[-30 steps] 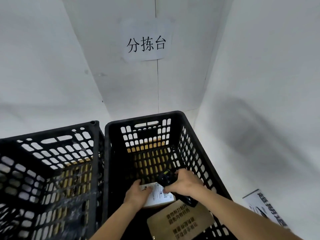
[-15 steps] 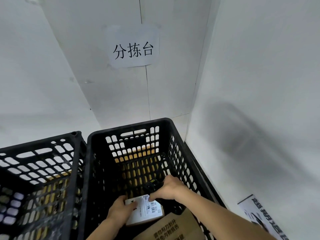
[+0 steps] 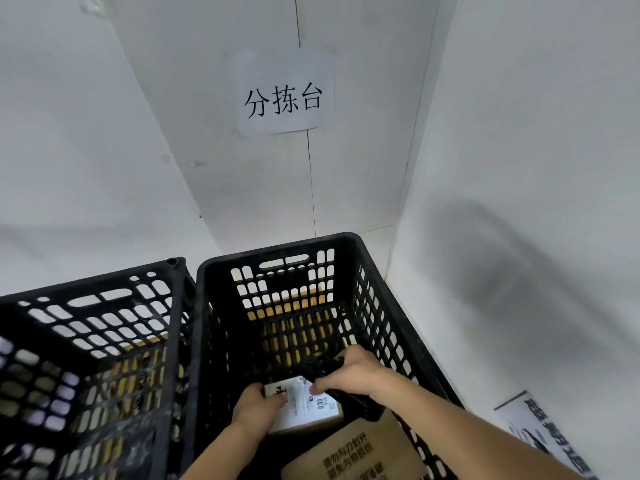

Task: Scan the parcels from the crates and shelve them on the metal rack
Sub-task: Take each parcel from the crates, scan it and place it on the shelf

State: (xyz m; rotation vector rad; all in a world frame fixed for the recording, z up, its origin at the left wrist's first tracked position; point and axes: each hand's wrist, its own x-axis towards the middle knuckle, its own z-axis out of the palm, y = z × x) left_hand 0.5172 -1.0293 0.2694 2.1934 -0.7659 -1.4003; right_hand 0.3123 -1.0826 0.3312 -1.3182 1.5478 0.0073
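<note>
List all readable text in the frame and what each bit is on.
"分拣台": white paper sign on the wall.
"请勿用刀划开 / 避免内物损伤", upside down: brown parcel in the right crate.
Shipping label with barcode on the small parcel held by the left hand: too small to read.
Large dark characters on the sheet at right: cut off, unreadable.

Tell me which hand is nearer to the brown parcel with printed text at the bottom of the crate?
Right. The right hand, holding the scanner, has its forearm passing just above the brown parcel. The left hand grips the labelled parcel, farther left.
</note>
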